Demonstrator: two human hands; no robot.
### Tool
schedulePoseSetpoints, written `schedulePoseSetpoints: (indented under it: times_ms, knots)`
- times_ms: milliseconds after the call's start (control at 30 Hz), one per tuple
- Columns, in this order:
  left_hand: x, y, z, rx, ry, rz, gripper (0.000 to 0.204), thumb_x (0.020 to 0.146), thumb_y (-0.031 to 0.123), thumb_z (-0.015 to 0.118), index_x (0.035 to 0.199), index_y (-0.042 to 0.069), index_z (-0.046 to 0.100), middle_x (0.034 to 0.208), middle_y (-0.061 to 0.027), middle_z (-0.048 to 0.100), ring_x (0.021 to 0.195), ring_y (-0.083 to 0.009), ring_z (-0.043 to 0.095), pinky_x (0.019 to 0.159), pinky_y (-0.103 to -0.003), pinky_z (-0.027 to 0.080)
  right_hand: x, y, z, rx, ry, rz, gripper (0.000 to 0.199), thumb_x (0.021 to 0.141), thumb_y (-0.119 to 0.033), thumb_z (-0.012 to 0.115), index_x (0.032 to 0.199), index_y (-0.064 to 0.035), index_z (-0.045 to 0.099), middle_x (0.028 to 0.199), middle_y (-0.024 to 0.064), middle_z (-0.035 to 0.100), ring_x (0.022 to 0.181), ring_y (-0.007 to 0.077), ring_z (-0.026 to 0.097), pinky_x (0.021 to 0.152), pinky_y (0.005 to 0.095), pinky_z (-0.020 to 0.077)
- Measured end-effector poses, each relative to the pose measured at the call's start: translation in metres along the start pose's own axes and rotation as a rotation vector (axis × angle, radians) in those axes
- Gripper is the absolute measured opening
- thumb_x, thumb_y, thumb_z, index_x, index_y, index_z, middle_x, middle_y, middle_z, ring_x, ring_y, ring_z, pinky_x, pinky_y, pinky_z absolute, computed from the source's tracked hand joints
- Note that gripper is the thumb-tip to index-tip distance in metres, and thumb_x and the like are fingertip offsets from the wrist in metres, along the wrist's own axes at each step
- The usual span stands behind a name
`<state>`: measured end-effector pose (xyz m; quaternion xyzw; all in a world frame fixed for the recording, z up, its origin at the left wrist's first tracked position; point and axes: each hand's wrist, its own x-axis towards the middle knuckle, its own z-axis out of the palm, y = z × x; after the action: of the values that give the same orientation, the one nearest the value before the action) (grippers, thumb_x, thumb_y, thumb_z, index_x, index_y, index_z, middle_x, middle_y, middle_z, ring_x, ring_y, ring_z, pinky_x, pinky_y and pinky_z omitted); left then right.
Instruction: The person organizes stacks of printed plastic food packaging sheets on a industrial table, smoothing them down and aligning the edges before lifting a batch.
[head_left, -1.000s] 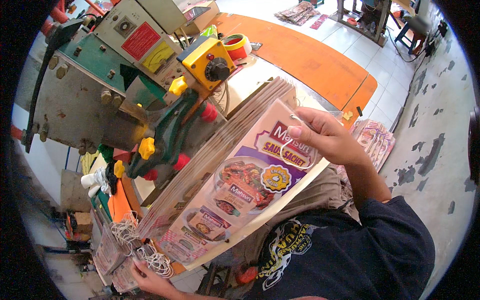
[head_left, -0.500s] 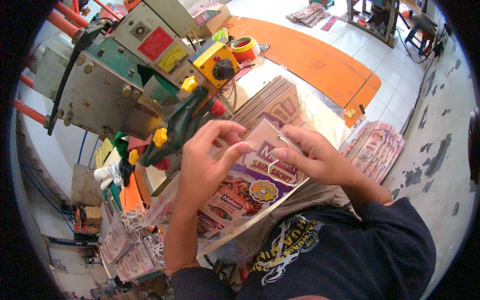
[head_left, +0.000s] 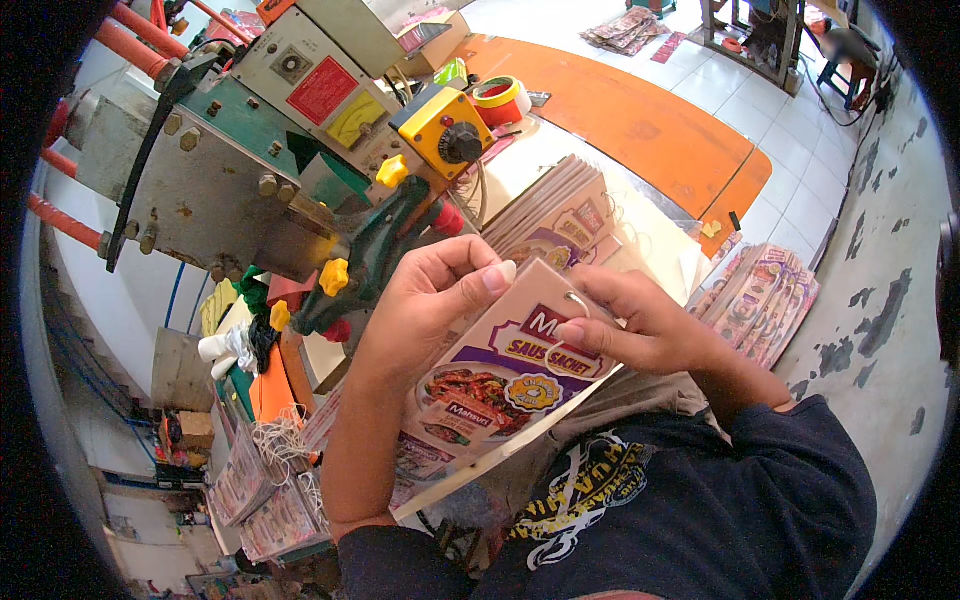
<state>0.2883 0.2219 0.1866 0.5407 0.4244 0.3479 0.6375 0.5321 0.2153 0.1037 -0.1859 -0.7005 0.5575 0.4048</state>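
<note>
A printed plastic sheet (head_left: 485,390) with a food picture and purple band lies tilted in front of me, over more sheets. A white cord (head_left: 578,300) loops through the hole at its upper corner; the rest of the cord is hidden behind my right hand. My right hand (head_left: 645,325) is closed on the sheet's right edge beside that hole, thumb on the front face. At the upper left corner, my left hand (head_left: 430,305) is closed, with thumb and fingertips pinched against the sheet's edge.
A stack of similar sheets (head_left: 565,215) lies just beyond my hands. To the left stands a machine (head_left: 220,190) with yellow knobs (head_left: 335,277) and a yellow control box (head_left: 445,130). Tape rolls (head_left: 500,100) rest near an orange board (head_left: 620,110). More bundles (head_left: 765,300) lie at right.
My left hand has closed from spread fingers to a pinch at the sheet's upper corner. The cord's large loop on the sheet's front no longer shows. My right thumb has shifted slightly.
</note>
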Motion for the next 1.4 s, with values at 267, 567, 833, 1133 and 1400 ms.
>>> schedulePoseSetpoints:
  times_ms: [267,567,833,1133,1400]
  knots:
    - [-0.005,0.007,0.008,0.176,0.005,-0.003,0.019,0.101,0.024,0.067,0.097,0.007,0.059,0.088,0.0027,0.063,0.081,-0.005,0.059,0.071,-0.022,0.048,0.004,0.012,0.001,-0.024,-0.009,-0.061,0.028,0.103,-0.027,0.064,0.114,-0.0018,0.058,0.092,0.0129,0.066,0.089,0.0202,0.066,0.076,0.0356,0.0501]
    - [-0.022,0.021,0.026,0.566,0.073,0.044,0.026,0.091,0.02,0.082,0.09,0.004,0.061,0.075,0.0034,0.062,0.065,-0.0017,0.055,0.057,-0.021,0.044,0.004,0.013,-0.008,-0.088,-0.129,-0.07,0.028,0.102,-0.026,0.066,0.117,-0.0038,0.06,0.084,0.0105,0.065,0.077,0.0208,0.066,0.068,0.0358,0.0496]
    - [-0.028,0.027,0.042,0.436,-0.09,-0.186,0.026,0.089,0.016,0.083,0.089,0.008,0.059,0.08,0.0045,0.063,0.073,-0.0016,0.058,0.063,-0.021,0.045,0.004,0.009,-0.017,0.173,-0.431,-0.02,0.031,0.099,-0.025,0.069,0.121,-0.0033,0.063,0.092,0.0091,0.068,0.085,0.0167,0.065,0.073,0.0349,0.0502]
    - [-0.041,0.006,0.048,0.42,-0.235,-0.173,0.029,0.09,0.024,0.082,0.084,0.005,0.061,0.075,0.0016,0.062,0.07,-0.0043,0.055,0.062,-0.024,0.046,0.006,0.019,-0.014,0.07,-0.69,-0.174,0.028,0.101,-0.023,0.065,0.111,0.0025,0.067,0.088,0.0179,0.071,0.08,0.0327,0.07,0.07,0.0416,0.052]
    - [-0.06,-0.003,0.052,0.631,-0.15,0.062,0.023,0.091,0.017,0.078,0.086,0.002,0.062,0.083,-0.0079,0.063,0.075,-0.0166,0.062,0.071,-0.03,0.052,0.001,0.011,-0.012,-0.023,-0.703,-0.111,0.027,0.103,-0.022,0.062,0.117,0.001,0.067,0.09,0.0212,0.071,0.079,0.0376,0.07,0.069,0.0419,0.0524]
